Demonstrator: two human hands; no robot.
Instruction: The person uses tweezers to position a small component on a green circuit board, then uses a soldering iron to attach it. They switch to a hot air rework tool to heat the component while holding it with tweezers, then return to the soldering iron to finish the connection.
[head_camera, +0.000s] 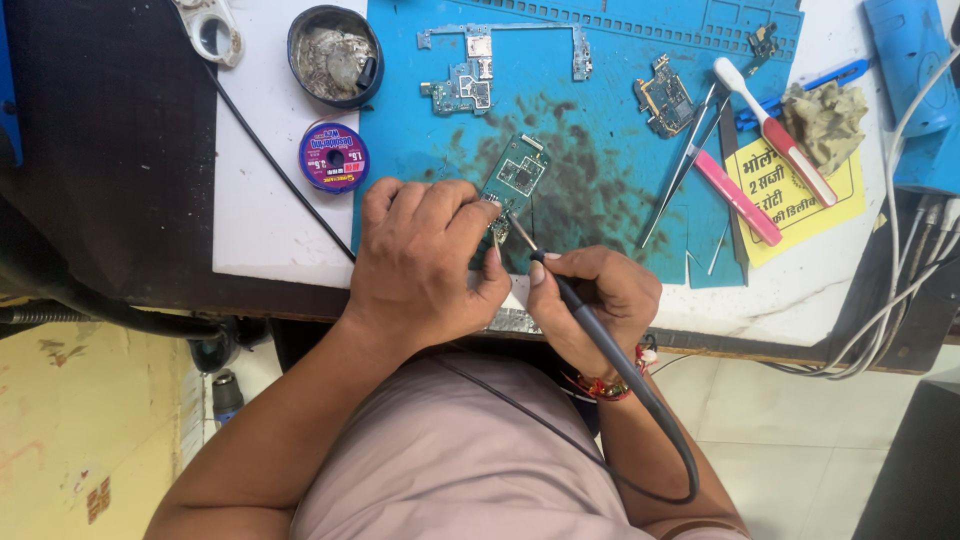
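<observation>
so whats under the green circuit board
The green circuit board lies on a blue work mat with dark stains. Its lower end is covered by the left hand, so that part is unseen.

Bare blue mat (600, 190) lies open at twelve o'clock of the small green board (515, 180). At two o'clock, tweezers (685, 165), a toothbrush (775, 135) and another board (663, 97) block passage; at ten o'clock, a wire spool (334, 157) and tin (335, 55).

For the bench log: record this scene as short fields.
left hand: pins the green circuit board to the mat
right hand: grips a soldering iron, tip at the board's near end
surface: blue repair mat, stained dark mid-way
left of mat: purple wick spool, round tin
right of mat: tweezers, brush
</observation>
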